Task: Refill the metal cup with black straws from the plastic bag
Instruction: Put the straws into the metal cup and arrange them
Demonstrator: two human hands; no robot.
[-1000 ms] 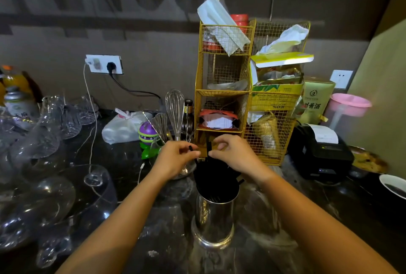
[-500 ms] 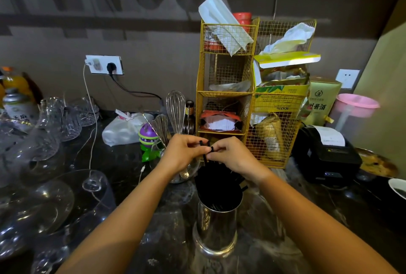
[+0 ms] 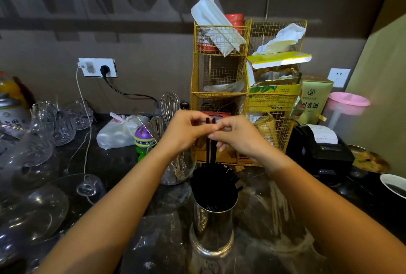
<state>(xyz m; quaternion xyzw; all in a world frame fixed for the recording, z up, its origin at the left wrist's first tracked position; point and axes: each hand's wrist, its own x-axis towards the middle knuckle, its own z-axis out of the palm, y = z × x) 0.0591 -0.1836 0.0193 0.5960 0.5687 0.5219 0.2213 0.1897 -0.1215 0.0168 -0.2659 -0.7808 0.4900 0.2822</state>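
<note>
A shiny metal cup (image 3: 212, 227) stands on the dark counter near the front, packed with black straws (image 3: 214, 182) that fan out to the right. Two black straws (image 3: 210, 150) stick up well above the bunch. My left hand (image 3: 186, 134) and my right hand (image 3: 238, 136) meet above the cup and pinch the tops of these two straws between their fingertips. Clear crumpled plastic (image 3: 274, 207) lies flat on the counter around the cup; whether it is the straw bag I cannot tell.
A yellow wire rack (image 3: 219, 97) stuffed with packets stands behind the cup. A glass jar with a whisk and spoons (image 3: 173, 163) is just left of it. Glassware (image 3: 44, 141) crowds the left side. A black receipt printer (image 3: 318, 148) and pink-lidded jug (image 3: 347, 106) sit right.
Both hands have risen from just above the cup and drawn two straws upward out of the bunch. The cup has stayed in place.
</note>
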